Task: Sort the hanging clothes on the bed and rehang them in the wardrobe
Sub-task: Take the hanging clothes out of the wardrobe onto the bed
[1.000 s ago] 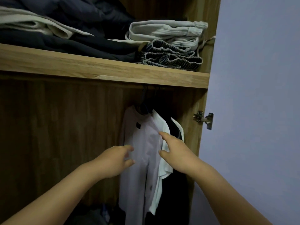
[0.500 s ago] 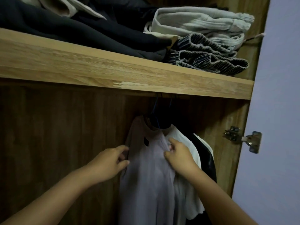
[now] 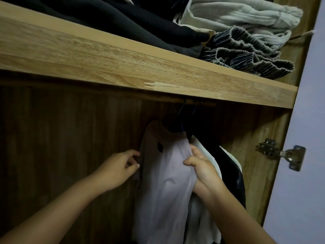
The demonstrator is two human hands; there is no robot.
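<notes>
Fingers [image 3: 131, 160] of the left hand [image 3: 116, 169] curl loosely at the sleeve edge of the pale shirt [image 3: 163, 187], holding nothing that I can make out. Just right of them, the right hand [image 3: 202, 166] pinches that shirt's front fabric. Beyond those fingers hang a white shirt [image 3: 209, 155] and a black garment [image 3: 230, 171], under the shelf [image 3: 123, 67].

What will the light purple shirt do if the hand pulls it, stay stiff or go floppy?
Probably floppy: the pale shirt already bunches into folds where the right hand pinches it. It likely swings too, since it hangs from a hanger. It looks thin, so probably light.
</notes>
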